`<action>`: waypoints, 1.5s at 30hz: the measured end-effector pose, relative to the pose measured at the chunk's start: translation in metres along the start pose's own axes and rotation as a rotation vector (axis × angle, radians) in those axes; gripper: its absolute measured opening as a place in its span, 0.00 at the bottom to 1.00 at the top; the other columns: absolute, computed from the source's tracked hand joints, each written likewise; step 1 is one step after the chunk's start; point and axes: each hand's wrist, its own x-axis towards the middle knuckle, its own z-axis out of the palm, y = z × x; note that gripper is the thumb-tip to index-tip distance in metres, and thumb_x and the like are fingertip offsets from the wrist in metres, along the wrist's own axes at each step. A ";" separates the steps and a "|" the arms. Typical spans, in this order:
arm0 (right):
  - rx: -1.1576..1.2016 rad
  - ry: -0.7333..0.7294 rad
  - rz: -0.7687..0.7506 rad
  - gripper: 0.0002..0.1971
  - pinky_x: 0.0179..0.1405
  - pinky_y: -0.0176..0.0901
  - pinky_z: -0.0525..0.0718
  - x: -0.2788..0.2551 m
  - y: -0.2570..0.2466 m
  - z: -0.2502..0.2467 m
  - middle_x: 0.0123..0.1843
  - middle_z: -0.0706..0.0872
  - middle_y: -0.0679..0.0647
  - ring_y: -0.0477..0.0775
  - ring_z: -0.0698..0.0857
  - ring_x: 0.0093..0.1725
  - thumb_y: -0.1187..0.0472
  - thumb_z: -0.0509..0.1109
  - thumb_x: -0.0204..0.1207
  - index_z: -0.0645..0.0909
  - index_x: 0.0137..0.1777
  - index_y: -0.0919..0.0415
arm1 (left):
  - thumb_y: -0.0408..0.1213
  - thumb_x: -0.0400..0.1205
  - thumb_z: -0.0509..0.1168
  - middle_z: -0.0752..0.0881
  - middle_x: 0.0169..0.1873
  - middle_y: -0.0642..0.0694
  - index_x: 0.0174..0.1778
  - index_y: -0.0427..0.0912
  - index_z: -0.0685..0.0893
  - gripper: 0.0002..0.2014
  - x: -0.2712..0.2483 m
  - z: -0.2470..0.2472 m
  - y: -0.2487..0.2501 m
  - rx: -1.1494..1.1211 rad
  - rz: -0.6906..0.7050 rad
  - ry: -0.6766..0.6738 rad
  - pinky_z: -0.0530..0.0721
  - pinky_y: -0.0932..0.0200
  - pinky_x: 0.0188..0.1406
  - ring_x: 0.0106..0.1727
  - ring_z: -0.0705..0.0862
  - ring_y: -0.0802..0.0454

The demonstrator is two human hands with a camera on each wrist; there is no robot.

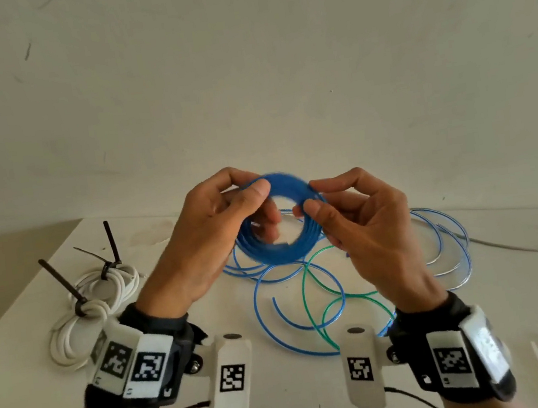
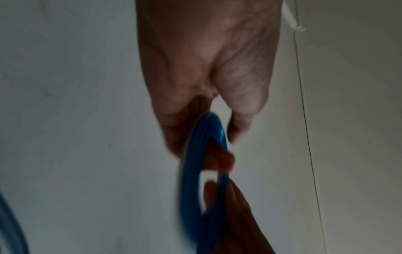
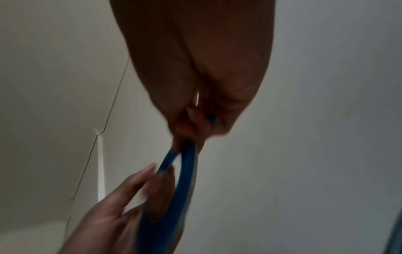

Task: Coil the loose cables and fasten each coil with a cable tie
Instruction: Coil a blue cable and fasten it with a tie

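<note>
Pinched between thumb and fingers, the blue coil (image 1: 277,223) hangs in the air between my two hands, above the table (image 1: 180,320). My left hand (image 1: 216,232) grips its upper left rim, thumb on the near face and fingers behind. My right hand (image 1: 364,225) pinches the right rim the same way. Both wrist views are blurred, but each shows fingers closed on blue loops.

Going from the left: a white bundle (image 1: 95,307) lies on the table, already bound with two dark ties (image 1: 64,284). Then comes the held coil, its open face turned toward me and tilted a little.

Below and to the right of the coil, loose blue cable (image 1: 446,244) sprawls in wide loops on the table, mixed with a green cable (image 1: 316,301). I judge this slack feeds up into the coil from beneath the right hand, though the hand hides the join. So the next loop should be drawn from the right side, with the left hand keeping the turns stacked. Thin dark strips lie at the far lower right edge; whether they are spare ties I cannot tell.
</note>
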 end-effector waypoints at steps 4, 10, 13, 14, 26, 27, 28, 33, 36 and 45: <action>-0.203 -0.225 -0.016 0.07 0.52 0.56 0.91 -0.003 -0.001 -0.004 0.46 0.95 0.51 0.56 0.94 0.48 0.64 0.78 0.75 0.89 0.51 0.55 | 0.48 0.82 0.68 0.85 0.28 0.44 0.50 0.39 0.85 0.13 -0.006 -0.005 -0.002 0.270 -0.100 -0.228 0.78 0.56 0.30 0.26 0.79 0.48; -0.182 -0.030 -0.077 0.09 0.29 0.34 0.74 0.001 0.006 -0.002 0.34 0.89 0.43 0.44 0.77 0.29 0.63 0.73 0.82 0.91 0.55 0.49 | 0.42 0.81 0.68 0.76 0.24 0.46 0.45 0.37 0.78 0.11 -0.001 0.006 -0.003 0.078 0.009 0.021 0.64 0.58 0.25 0.27 0.64 0.48; -0.124 0.093 -0.075 0.04 0.28 0.37 0.77 0.000 0.007 0.006 0.38 0.92 0.49 0.46 0.82 0.31 0.60 0.75 0.80 0.90 0.52 0.54 | 0.41 0.80 0.68 0.75 0.23 0.47 0.43 0.38 0.78 0.09 0.000 0.007 0.002 -0.032 0.027 0.102 0.64 0.60 0.24 0.25 0.62 0.51; -0.111 0.128 -0.080 0.03 0.29 0.37 0.79 -0.001 0.007 0.009 0.41 0.93 0.51 0.46 0.84 0.33 0.60 0.76 0.79 0.89 0.50 0.54 | 0.41 0.81 0.68 0.75 0.23 0.47 0.43 0.38 0.78 0.09 -0.001 0.008 0.003 -0.048 0.031 0.124 0.64 0.60 0.24 0.24 0.62 0.51; 0.113 0.162 -0.052 0.10 0.48 0.53 0.92 -0.009 0.006 0.029 0.48 0.95 0.59 0.61 0.95 0.48 0.59 0.72 0.79 0.82 0.55 0.64 | 0.40 0.87 0.63 0.72 0.23 0.50 0.41 0.41 0.76 0.10 0.002 0.019 0.002 -0.248 0.002 0.311 0.67 0.65 0.23 0.23 0.62 0.57; 0.115 0.135 -0.044 0.11 0.49 0.53 0.92 -0.010 0.006 0.031 0.48 0.95 0.58 0.61 0.95 0.49 0.60 0.74 0.77 0.81 0.56 0.63 | 0.40 0.88 0.63 0.72 0.23 0.50 0.41 0.41 0.76 0.11 0.002 0.020 0.001 -0.257 0.000 0.318 0.68 0.65 0.24 0.23 0.62 0.57; 0.125 0.111 -0.030 0.13 0.49 0.52 0.92 -0.011 0.006 0.033 0.49 0.95 0.58 0.60 0.95 0.49 0.61 0.76 0.76 0.80 0.58 0.61 | 0.41 0.88 0.62 0.72 0.24 0.50 0.41 0.41 0.76 0.11 0.002 0.020 0.000 -0.262 0.002 0.323 0.69 0.65 0.24 0.23 0.63 0.57; 0.160 0.120 -0.009 0.13 0.46 0.47 0.91 -0.009 0.005 0.027 0.45 0.94 0.63 0.63 0.94 0.42 0.72 0.76 0.76 0.79 0.58 0.63 | 0.42 0.89 0.60 0.77 0.27 0.46 0.43 0.40 0.77 0.12 0.003 0.017 -0.001 -0.277 -0.026 0.233 0.72 0.62 0.26 0.24 0.68 0.53; 0.067 -0.015 0.018 0.13 0.49 0.53 0.92 -0.005 0.004 0.010 0.46 0.95 0.61 0.65 0.94 0.42 0.68 0.78 0.73 0.84 0.56 0.59 | 0.55 0.83 0.59 0.81 0.28 0.39 0.51 0.37 0.81 0.21 0.003 0.005 0.002 -0.220 -0.178 0.057 0.78 0.57 0.28 0.25 0.77 0.46; -0.228 -0.259 0.036 0.14 0.49 0.49 0.92 -0.004 -0.004 -0.020 0.45 0.95 0.57 0.61 0.94 0.40 0.74 0.78 0.75 0.88 0.52 0.55 | 0.42 0.91 0.50 0.76 0.23 0.42 0.48 0.32 0.80 0.18 0.000 0.019 -0.018 -0.051 -0.424 -0.208 0.73 0.51 0.32 0.24 0.72 0.46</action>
